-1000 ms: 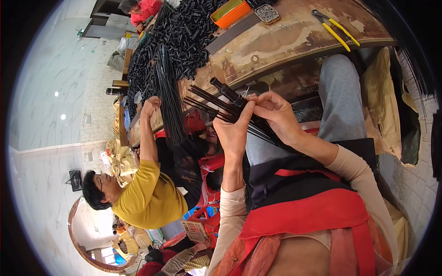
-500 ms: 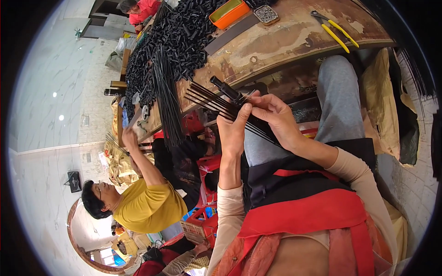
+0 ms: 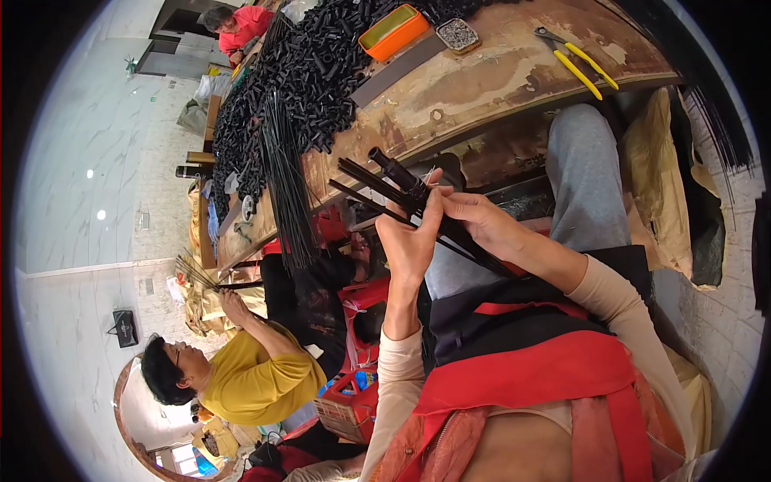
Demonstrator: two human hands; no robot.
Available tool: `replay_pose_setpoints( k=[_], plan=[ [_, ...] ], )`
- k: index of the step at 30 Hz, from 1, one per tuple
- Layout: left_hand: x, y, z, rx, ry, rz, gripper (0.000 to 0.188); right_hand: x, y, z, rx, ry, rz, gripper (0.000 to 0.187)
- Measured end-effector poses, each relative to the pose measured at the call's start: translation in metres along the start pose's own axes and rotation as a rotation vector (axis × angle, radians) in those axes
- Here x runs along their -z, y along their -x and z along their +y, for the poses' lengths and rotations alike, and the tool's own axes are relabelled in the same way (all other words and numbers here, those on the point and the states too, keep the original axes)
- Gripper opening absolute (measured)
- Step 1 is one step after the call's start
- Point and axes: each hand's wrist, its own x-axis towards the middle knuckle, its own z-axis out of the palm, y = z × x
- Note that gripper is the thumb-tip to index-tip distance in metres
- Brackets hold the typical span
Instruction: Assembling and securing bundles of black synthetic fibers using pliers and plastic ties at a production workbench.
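rods (image 3: 377, 186) fan out above our lap, short of the counter (image 3: 498, 80). left hand (image 3: 411, 241) clenched round the bundle, right hand (image 3: 482, 226) pinching the lower ends. we'd keep the tips level and feed one rod into the black sleeve (image 3: 397, 171).

Looks like a small assembly workshop, not a home. A worn, stained wooden bench (image 3: 482, 88) is heaped with small black plastic parts (image 3: 313, 64), and bundles of thin black rods (image 3: 285, 193) are laid over its edge. Yellow-handled pliers (image 3: 582, 64), an orange tray (image 3: 393, 32) and a tin of small metal bits (image 3: 458, 34) are left on top. Other workers are seated along the bench, on pale tiled flooring (image 3: 88, 161).
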Motion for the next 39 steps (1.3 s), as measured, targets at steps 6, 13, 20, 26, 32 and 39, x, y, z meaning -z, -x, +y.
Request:
replay_pose_setpoints(
  k=[6, 13, 20, 26, 32, 39],
  plan=[
    [-0.009, 0.000, 0.000, -0.014, 0.004, 0.029, 0.016, 0.007, 0.000, -0.006, -0.073, -0.074, -0.042, 0.038],
    [-0.023, -0.006, 0.005, -0.005, 0.018, 0.006, 0.015, 0.009, 0.006, -0.019, -0.016, -0.098, -0.006, 0.041],
    [-0.013, -0.007, 0.000, -0.027, 0.113, -0.091, 0.019, -0.007, 0.020, -0.018, -0.005, 0.306, 0.121, 0.038],
    [-0.007, -0.007, -0.004, 0.091, 0.356, -0.232, 0.017, 0.064, 0.012, -0.161, 0.598, 2.217, 0.576, 0.042],
    [-0.040, 0.005, -0.030, 0.127, 0.835, -0.248, 0.027, 0.145, -0.004, -0.237, 0.354, 2.563, 0.915, 0.049],
    [-0.035, 0.017, -0.017, 0.107, 0.845, -0.159, 0.028, 0.080, 0.046, -0.200, 0.334, 0.941, 0.396, 0.036]
  ],
)
